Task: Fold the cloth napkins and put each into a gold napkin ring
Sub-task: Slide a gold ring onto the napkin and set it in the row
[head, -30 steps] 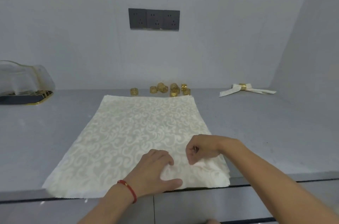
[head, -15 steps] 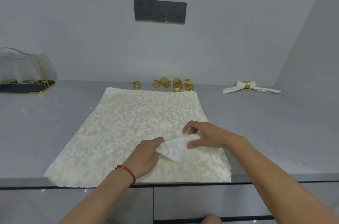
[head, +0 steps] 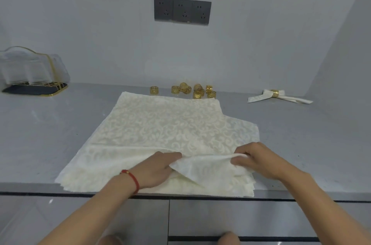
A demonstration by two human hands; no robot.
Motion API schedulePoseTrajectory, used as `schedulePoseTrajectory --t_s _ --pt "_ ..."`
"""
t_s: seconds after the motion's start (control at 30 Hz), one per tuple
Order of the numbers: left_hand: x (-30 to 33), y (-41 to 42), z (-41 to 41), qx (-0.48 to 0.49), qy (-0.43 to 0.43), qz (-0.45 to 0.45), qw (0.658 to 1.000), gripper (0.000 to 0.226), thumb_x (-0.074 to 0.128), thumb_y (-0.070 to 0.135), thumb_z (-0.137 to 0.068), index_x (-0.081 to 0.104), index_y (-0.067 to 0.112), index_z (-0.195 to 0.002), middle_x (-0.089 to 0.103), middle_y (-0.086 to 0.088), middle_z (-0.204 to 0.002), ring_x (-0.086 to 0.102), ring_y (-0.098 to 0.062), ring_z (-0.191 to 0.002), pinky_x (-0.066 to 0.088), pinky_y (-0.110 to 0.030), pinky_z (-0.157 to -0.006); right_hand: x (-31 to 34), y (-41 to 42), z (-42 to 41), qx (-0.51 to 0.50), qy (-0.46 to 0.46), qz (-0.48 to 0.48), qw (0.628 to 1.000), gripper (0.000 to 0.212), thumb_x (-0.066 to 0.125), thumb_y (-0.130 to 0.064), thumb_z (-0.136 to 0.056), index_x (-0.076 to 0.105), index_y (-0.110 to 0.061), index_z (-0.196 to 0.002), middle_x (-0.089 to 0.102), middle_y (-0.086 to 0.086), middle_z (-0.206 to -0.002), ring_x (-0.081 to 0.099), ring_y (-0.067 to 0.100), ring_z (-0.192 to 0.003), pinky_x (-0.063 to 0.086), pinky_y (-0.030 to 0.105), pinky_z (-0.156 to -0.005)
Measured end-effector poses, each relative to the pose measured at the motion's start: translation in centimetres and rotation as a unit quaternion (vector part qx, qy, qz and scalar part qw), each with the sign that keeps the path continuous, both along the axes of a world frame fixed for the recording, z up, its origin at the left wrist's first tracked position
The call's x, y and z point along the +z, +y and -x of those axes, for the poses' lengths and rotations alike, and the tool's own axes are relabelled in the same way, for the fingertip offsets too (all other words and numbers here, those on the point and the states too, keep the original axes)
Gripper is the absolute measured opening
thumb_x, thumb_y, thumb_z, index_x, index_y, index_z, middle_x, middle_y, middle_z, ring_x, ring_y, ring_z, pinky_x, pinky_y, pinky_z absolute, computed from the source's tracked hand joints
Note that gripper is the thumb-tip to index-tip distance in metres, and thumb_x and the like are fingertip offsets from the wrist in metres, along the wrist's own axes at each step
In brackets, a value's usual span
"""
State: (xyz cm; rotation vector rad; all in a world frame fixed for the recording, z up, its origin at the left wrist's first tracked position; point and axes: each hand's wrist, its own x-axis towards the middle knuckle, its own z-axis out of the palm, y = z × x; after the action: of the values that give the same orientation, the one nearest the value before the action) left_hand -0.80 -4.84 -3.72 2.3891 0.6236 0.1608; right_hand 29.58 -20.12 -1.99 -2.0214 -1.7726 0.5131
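Observation:
A stack of cream patterned cloth napkins (head: 156, 124) lies spread on the grey counter (head: 50, 124). The top napkin's near edge (head: 202, 166) is lifted and folded back. My left hand (head: 158, 168) pinches that lifted edge at its left end. My right hand (head: 255, 159) grips the same edge at its right end. Several gold napkin rings (head: 192, 90) sit in a cluster by the back wall. A folded napkin inside a gold ring (head: 276, 93) lies at the back right.
A clear holder on a dark gold-rimmed tray (head: 34, 89) stands at the back left. A dark socket panel (head: 182, 11) is on the wall. The counter's front edge runs just below the napkins.
Both hands have lifted the top napkin's near edge and moved apart, the right hand going right. The top napkin has shifted, and a lower napkin's corner shows at the right.

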Motion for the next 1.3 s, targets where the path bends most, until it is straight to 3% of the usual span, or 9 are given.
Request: schedulePoseTrajectory --t_s 0.2,0.3,0.4,0.5,0.77,0.9,1.0,1.13,1.3 --pt "3.2 2.3 5.2 -0.003 0.054 0.023 0.998 0.023 0.043 0.026 -0.102 0.064 0.021 -0.093 0.068 0.007 -0.098 0.061 -0.017 -0.097 0.048 -0.035 -0.092 1.0 0.2 4.9 0.012 0.105 -0.003 0.994 0.027 0.075 -0.039 -0.091 0.068 -0.022 -0.071 0.052 -0.011 -0.062 0.042 0.005 -0.056 0.032 0.019 -0.056" --pt "3.9 3.2 7.6 0.024 0.052 0.05 0.997 0.02 0.048 0.033 -0.092 0.062 0.022 -0.082 0.064 0.009 -0.086 0.059 -0.012 -0.084 0.046 -0.03 -0.082 1.8 1.1 6.3 0.061 0.158 0.026 0.985 0.003 0.074 -0.032 -0.093 0.073 -0.03 -0.095 0.069 -0.011 -0.085 0.059 0.005 -0.072 0.043 0.017 -0.069" --pt "4.1 4.4 8.4 0.047 0.098 0.058 0.992 0.018 0.051 0.032 -0.095 0.063 0.02 -0.088 0.063 0.006 -0.092 0.058 -0.012 -0.09 0.045 -0.019 -0.081 1.8 2.4 5.9 0.104 0.183 0.048 0.976 0.021 0.069 -0.022 -0.098 0.067 -0.028 -0.118 0.07 -0.007 -0.089 0.06 0.007 -0.077 0.046 0.02 -0.071" --pt "4.1 6.4 7.8 0.054 0.093 0.071 0.992 0.014 0.052 0.023 -0.099 0.065 0.022 -0.094 0.068 0.006 -0.098 0.063 -0.013 -0.094 0.047 -0.02 -0.083 1.3 4.7 5.2 0.075 0.168 -0.002 0.983 0.007 0.065 -0.029 -0.1 0.071 -0.026 -0.103 0.069 0.001 -0.086 0.058 0.014 -0.073 0.045 0.028 -0.07" --pt "2.6 14.4 0.5 0.215 -0.01 0.045 0.975 0.028 0.05 0.024 -0.093 0.047 0.015 -0.066 0.054 0.002 -0.058 0.046 -0.014 -0.051 0.038 -0.025 -0.053 -0.7 13.8 1.8 -0.094 0.09 0.004 0.992 0.057 0.051 -0.046 -0.104 0.023 -0.021 -0.062 0.023 -0.007 -0.054 0.022 0.011 -0.047 0.033 0.031 -0.064" --pt "0.8 18.1 -4.0 0.256 0.127 -0.145 0.947 0.031 0.037 0.032 -0.098 0.055 0.016 -0.08 0.06 -0.001 -0.079 0.056 -0.02 -0.066 0.044 -0.03 -0.063 -2.0 18.4 0.6 -0.187 -0.07 -0.003 0.98 0.05 0.045 -0.046 -0.103 0.04 -0.017 -0.063 0.046 0.0 -0.062 0.046 0.021 -0.057 0.035 0.033 -0.058" --pt "0.0 20.2 -6.1 0.275 0.178 -0.216 0.92 0.029 0.036 0.03 -0.1 0.06 0.014 -0.105 0.062 -0.005 -0.104 0.059 -0.024 -0.091 0.047 -0.034 -0.078 -1.9 20.3 1.4 -0.223 -0.228 -0.04 0.947 0.031 0.039 -0.036 -0.105 0.06 -0.014 -0.105 0.063 0.006 -0.1 0.061 0.027 -0.09 0.045 0.038 -0.075" --pt "-1.8 19.2 -6.9 0.292 0.152 -0.385 0.862 0.034 0.05 0.02 -0.089 0.054 0.014 -0.122 0.056 -0.008 -0.118 0.049 -0.03 -0.11 0.042 -0.042 -0.086 -3.2 20.1 4.3 -0.128 -0.3 -0.125 0.937 0.027 0.042 -0.025 -0.102 0.061 -0.018 -0.119 0.061 0.004 -0.113 0.058 0.028 -0.105 0.044 0.044 -0.088" --pt "-4.6 16.1 -7.7 0.198 0.053 -0.307 0.929 0.046 0.033 0.033 -0.094 0.05 0.019 -0.135 0.046 -0.003 -0.143 0.041 -0.025 -0.133 0.037 -0.04 -0.105 -5.2 21.5 5.3 -0.055 -0.241 -0.07 0.966 0.037 0.033 -0.025 -0.105 0.054 -0.024 -0.136 0.055 0.0 -0.138 0.05 0.025 -0.126 0.035 0.045 -0.103"
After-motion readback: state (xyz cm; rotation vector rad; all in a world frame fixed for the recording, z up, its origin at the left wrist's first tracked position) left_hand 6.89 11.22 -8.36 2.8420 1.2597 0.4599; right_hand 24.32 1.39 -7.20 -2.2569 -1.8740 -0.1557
